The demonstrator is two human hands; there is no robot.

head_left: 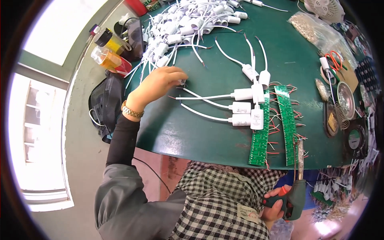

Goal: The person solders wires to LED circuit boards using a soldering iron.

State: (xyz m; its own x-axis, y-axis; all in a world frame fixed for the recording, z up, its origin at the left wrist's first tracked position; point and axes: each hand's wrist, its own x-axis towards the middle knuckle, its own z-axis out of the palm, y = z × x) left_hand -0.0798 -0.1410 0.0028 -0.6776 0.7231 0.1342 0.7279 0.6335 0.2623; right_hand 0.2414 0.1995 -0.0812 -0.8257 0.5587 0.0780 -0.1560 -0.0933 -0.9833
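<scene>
My left hand (160, 83) hovers over the green table, fingers closed around a small whitish piece (181, 82) that they mostly hide. Just right of it lie several white cylindrical sockets (241, 108) with thin white cables, their wire ends toward the hand. Some of the sockets rest on the left one of two long green circuit board strips (259, 148). Red and white wires stick out from both that one and the right strip (285, 116). In my right hand (274, 206) is a green soldering gun (296, 200), its long metal tip reaching up beside the right strip's lower end.
A big heap of white cabled sockets (188, 24) covers the table's far side. Bottles (110, 60) and a black bag (106, 100) stand along the left. To the right are orange scissors (335, 60), a metal bowl (345, 100), a coiled iron stand (342, 118) and a solder reel (355, 138).
</scene>
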